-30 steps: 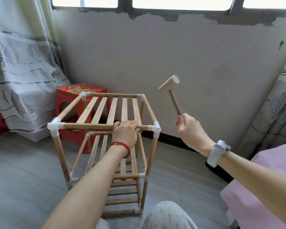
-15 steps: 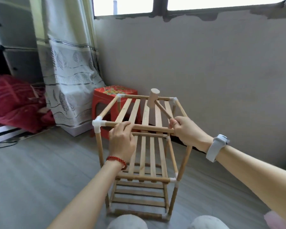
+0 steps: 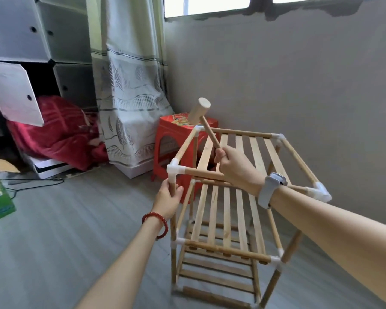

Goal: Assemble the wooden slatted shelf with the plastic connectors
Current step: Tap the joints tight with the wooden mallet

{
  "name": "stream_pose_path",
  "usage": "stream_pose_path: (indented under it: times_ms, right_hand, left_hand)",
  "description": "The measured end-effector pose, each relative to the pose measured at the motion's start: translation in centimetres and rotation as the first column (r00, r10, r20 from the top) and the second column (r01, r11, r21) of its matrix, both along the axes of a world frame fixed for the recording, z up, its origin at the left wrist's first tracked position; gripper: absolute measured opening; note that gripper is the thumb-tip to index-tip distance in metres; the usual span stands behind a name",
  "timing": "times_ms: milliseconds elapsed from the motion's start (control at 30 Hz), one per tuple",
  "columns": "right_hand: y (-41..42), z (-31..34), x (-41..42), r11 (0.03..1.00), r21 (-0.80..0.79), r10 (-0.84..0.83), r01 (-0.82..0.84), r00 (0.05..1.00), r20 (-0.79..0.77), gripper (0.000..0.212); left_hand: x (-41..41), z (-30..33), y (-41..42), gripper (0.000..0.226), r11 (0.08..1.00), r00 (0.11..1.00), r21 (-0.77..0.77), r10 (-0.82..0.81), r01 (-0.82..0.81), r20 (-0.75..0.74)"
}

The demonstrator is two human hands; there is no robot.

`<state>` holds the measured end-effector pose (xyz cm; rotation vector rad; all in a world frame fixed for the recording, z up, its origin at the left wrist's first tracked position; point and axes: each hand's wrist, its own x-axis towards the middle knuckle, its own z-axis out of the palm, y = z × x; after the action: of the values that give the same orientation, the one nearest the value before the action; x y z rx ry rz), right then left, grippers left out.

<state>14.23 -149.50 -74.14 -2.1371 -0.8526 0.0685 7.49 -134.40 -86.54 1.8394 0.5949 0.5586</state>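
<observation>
Left hand grips the shelf post below the near-left connector while right hand clenches a raised mallet; a square, light tap should seat it.

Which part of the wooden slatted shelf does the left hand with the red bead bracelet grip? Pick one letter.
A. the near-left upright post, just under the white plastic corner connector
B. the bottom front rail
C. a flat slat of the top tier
A: the left hand curls round the near-left upright post just under the white plastic corner connector.
</observation>
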Motion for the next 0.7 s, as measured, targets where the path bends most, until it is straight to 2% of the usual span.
stream_pose_path:
  times_ms: [67,133,233,333,400,500,600,700]
  right_hand:
    - [-0.8,-1.3,0.3,1.0,-0.003,0.005,-0.005,0.998,-0.061,0.032]
    - [-1.7,-2.3,1.2,0.999,-0.001,-0.043,0.043,0.998,-0.045,0.031]
    - [-3.1,-3.0,2.0,0.993,0.062,-0.107,0.104,0.994,0.032,0.028]
    - [-3.9,-2.4,2.7,0.983,0.13,-0.132,0.127,0.991,0.029,0.028]
    - [-4.3,-1.1,3.8,0.957,0.228,-0.176,0.177,0.984,-0.025,0.035]
    - [-5.6,0.2,5.1,0.901,0.373,-0.176,0.224,0.972,-0.158,0.033]
    - [-8.2,-0.7,5.5,0.873,0.421,-0.17,0.244,0.964,-0.205,0.033]
    - [-10.5,-3.9,5.5,0.827,0.458,-0.174,0.326,0.923,-0.344,0.035]
  left_hand:
    - [0.9,-0.1,-0.2,0.012,0.999,0.997,-0.023,0.049,-0.048,0.052]
    - [1.5,-0.3,-0.3,0.006,0.996,0.992,-0.008,0.093,-0.093,0.081]
    - [1.6,-0.2,-0.4,0.006,0.994,0.991,0.035,0.104,-0.108,0.087]
    - [2.5,2.2,-0.3,0.008,0.985,0.986,0.117,0.112,-0.126,0.121]
    - [3.3,4.6,-0.4,0.009,0.969,0.984,0.214,0.094,-0.125,0.15]
    - [4.1,7.9,-0.7,0.008,0.941,0.984,0.325,0.035,-0.092,0.175]
    - [5.1,10.6,-1.8,0.005,0.887,0.985,0.46,-0.055,-0.027,0.164]
    - [6.0,10.9,-3.9,0.006,0.798,0.983,0.599,-0.156,0.071,0.092]
